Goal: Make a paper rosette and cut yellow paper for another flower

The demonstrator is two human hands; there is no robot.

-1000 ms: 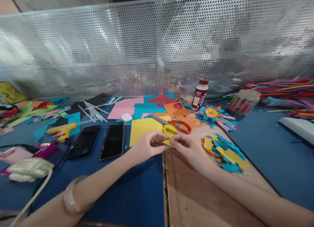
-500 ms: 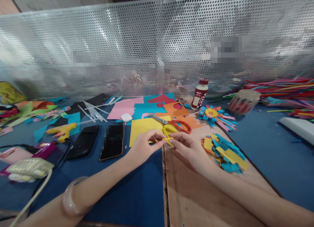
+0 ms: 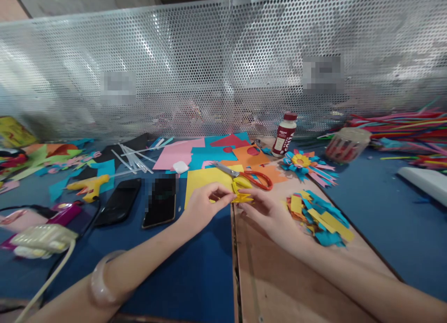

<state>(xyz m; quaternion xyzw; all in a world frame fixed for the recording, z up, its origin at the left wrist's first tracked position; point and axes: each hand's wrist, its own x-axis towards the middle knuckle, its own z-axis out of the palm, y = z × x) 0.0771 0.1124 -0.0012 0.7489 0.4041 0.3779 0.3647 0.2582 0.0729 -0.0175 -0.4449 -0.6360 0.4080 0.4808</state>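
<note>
A small folded piece of yellow paper (image 3: 243, 197) is between my hands, over the seam of the table. My left hand (image 3: 209, 202) pinches its left end between thumb and fingers. At its right end, my right hand (image 3: 267, 211) has its fingertips on the paper, closed about it. Just behind lie scissors (image 3: 256, 177) with red and yellow handles, their blades over a yellow sheet (image 3: 200, 178). Right of my right hand is a pile of cut paper strips (image 3: 323, 220) in blue, yellow and orange. A paper flower (image 3: 301, 161) lies beyond the pile.
Two phones (image 3: 118, 202) and a yellow glue gun (image 3: 90, 187) with its cord lie left, near a power strip (image 3: 44, 239). Clear glue sticks (image 3: 131, 157) and coloured sheets (image 3: 213, 157) lie farther back. A bottle (image 3: 283, 135) and a clear jar (image 3: 347, 145) stand before a perforated metal screen (image 3: 195, 71).
The yellow paper has turned and spread between my fingertips, showing more of its folds. My right-hand fingers have shifted slightly along it; both forearms stay nearly in place.
</note>
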